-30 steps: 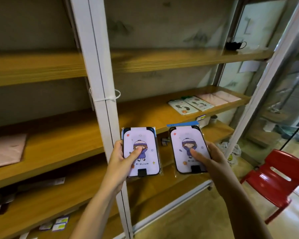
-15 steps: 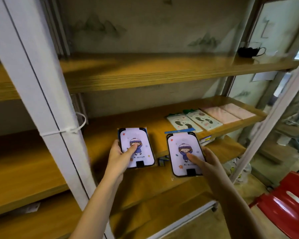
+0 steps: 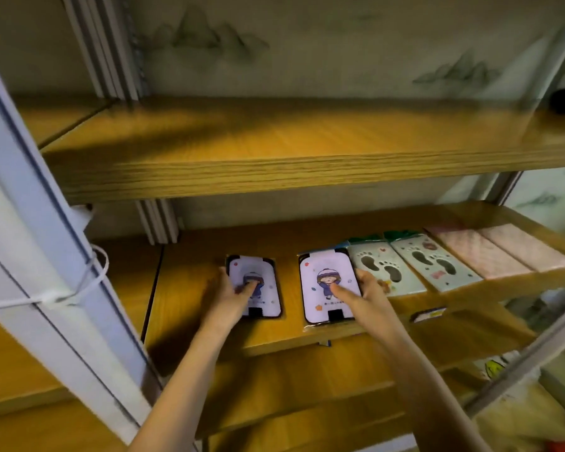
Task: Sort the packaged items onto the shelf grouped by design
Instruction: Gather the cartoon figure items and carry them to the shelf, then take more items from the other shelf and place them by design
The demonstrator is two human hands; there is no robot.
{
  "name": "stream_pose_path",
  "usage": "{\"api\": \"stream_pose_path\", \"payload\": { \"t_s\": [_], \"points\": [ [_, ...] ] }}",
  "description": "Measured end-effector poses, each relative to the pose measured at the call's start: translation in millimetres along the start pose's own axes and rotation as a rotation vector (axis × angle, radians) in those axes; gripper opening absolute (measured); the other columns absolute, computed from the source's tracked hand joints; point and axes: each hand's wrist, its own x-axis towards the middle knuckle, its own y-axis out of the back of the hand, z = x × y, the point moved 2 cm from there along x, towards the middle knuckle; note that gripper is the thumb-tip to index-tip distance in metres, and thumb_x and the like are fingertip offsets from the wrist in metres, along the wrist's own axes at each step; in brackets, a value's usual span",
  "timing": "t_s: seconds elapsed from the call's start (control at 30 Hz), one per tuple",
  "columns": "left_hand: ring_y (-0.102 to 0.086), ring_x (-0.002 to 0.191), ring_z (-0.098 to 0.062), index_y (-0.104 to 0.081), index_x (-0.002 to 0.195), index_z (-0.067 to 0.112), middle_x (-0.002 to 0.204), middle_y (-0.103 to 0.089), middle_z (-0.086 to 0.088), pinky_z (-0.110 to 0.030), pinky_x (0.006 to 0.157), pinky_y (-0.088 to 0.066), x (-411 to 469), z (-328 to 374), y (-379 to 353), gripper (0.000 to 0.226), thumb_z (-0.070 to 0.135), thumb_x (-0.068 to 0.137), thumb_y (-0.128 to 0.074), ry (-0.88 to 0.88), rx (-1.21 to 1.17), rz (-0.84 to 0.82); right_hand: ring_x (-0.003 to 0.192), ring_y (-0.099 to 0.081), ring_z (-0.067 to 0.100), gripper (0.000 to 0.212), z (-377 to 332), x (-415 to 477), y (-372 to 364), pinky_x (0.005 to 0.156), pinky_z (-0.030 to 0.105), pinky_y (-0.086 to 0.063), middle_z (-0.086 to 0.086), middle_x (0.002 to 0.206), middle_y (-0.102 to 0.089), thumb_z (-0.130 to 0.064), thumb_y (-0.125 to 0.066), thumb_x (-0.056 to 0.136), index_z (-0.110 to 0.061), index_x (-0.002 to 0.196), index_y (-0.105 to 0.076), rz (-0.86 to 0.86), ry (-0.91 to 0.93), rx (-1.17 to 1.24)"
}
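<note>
Two packaged items with the same lilac face and a cartoon figure in a hat lie over the middle wooden shelf (image 3: pixel 190 288). My left hand (image 3: pixel 229 295) holds the left lilac package (image 3: pixel 261 288) by its left edge, thumb on the picture. My right hand (image 3: pixel 359 295) holds the right lilac package (image 3: pixel 320 288) by its right edge, thumb on the figure. The right package sits right beside a row of other packs: two footprint-print packs (image 3: pixel 388 269) (image 3: pixel 437 262), then two pink packs (image 3: pixel 480 252) (image 3: pixel 525 246).
A white metal upright (image 3: pixel 40 256) with a cable tie stands at the left. An upper wooden shelf (image 3: pixel 274 151) overhangs the middle one. A lower shelf (image 3: pixel 340 380) sits below, with a small label at its edge. Another white post crosses the lower right.
Both hands have carried the two lilac packages forward and up from in front of the rack onto the middle shelf; the view has moved closer to the shelf.
</note>
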Motion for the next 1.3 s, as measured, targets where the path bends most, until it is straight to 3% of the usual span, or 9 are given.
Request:
{"api": "stream_pose_path", "payload": {
  "t_s": [0.07,0.13,0.27,0.37,0.5,0.87,1.03,1.13,1.3],
  "points": [
    [-0.021,0.139,-0.029,-0.022,0.142,0.011,0.15,-0.027,-0.012,-0.045,0.115,-0.019,-0.5,-1.4,-0.3,0.067,0.043,0.089,-0.048,-0.016,0.3,0.134,0.077,-0.057,-0.001,0.042,-2.3,13.2,-4.0,0.053,0.012,-0.046,-0.003,0.105,-0.061,-0.019,-0.059,0.088,-0.015,0.127,-0.041,-0.037,0.0,-0.062],
    [-0.026,0.134,-0.029,-0.03,0.136,0.007,0.142,-0.035,-0.014,-0.039,0.111,-0.021,-7.3,1.5,-0.9,0.062,0.046,0.09,-0.043,-0.075,0.522,0.28,0.092,-0.06,0.008,0.046,-4.8,25.7,-7.9,0.067,0.018,-0.049,0.002,0.114,-0.061,-0.02,-0.06,0.088,-0.015,0.129,-0.04,-0.053,0.0,-0.099],
    [-0.033,0.123,-0.029,-0.036,0.127,0.01,0.131,-0.039,-0.014,-0.038,0.103,-0.031,-23.6,8.0,-3.4,0.053,0.042,0.087,-0.049,-0.086,0.59,0.376,0.118,-0.055,0.023,0.057,-4.7,45.1,-17.2,0.094,0.037,-0.047,0.008,0.128,-0.056,-0.026,-0.06,0.088,-0.013,0.136,-0.032,-0.124,-0.028,-0.224],
    [-0.033,0.124,-0.028,-0.039,0.125,0.013,0.131,-0.04,-0.011,-0.038,0.104,-0.031,-32.8,7.9,-3.8,0.045,0.037,0.088,-0.049,-0.11,0.643,0.413,0.124,-0.048,0.025,0.064,-2.7,48.3,-21.9,0.094,0.035,-0.044,0.011,0.137,-0.047,-0.031,-0.057,0.089,-0.01,0.141,-0.026,-0.175,0.006,-0.483],
    [-0.036,0.124,-0.024,-0.044,0.123,0.018,0.128,-0.049,-0.004,-0.038,0.102,-0.034,-49.9,7.4,-3.6,0.039,0.034,0.088,-0.051,-0.206,0.609,0.466,0.136,-0.026,0.027,0.072,-8.8,43.9,-17.2,0.109,0.037,-0.029,0.01,0.149,-0.025,-0.043,-0.053,0.088,-0.01,0.144,-0.02,-0.116,0.222,-0.878],
    [-0.061,0.099,-0.018,-0.057,0.111,0.021,0.105,-0.066,0.003,-0.031,0.079,-0.048,-146.7,9.6,7.0,0.029,0.036,0.088,-0.052,-0.328,0.708,0.715,0.131,-0.036,0.015,0.048,-40.2,-13.0,-43.4,0.104,0.034,-0.037,-0.005,0.142,-0.041,-0.039,-0.042,0.094,-0.027,0.14,-0.033,-0.635,0.736,-0.93],
    [-0.065,0.07,-0.018,-0.061,0.091,0.024,0.077,-0.068,0.006,-0.021,0.049,-0.036,-214.9,-13.1,41.3,0.012,0.032,0.083,-0.059,-0.134,0.786,0.82,0.124,-0.04,0.01,0.039,-52.4,-68.0,-77.6,0.097,0.029,-0.039,-0.011,0.134,-0.046,-0.037,-0.043,0.094,-0.032,0.133,-0.039,-0.826,0.939,-0.83],
    [-0.065,0.067,-0.025,-0.063,0.087,0.022,0.071,-0.068,0.003,-0.028,0.051,-0.041,-245.3,-37.3,64.8,0.011,0.029,0.079,-0.065,0.0,0.752,0.905,0.121,-0.042,0.01,0.036,-54.3,-102.8,-99.9,0.095,0.029,-0.041,-0.011,0.131,-0.048,-0.035,-0.043,0.095,-0.031,0.131,-0.041,-0.931,1.029,-0.793],
    [-0.062,0.073,-0.022,-0.062,0.093,0.02,0.077,-0.066,0.003,-0.027,0.052,-0.038,-282.7,-66.4,103.2,0.015,0.031,0.084,-0.06,0.074,0.751,1.017,0.124,-0.041,0.009,0.037,-63.0,-147.0,-137.6,0.098,0.028,-0.039,-0.012,0.134,-0.047,-0.035,-0.043,0.095,-0.031,0.132,-0.041,-1.063,1.103,-0.745]
  ]
}}
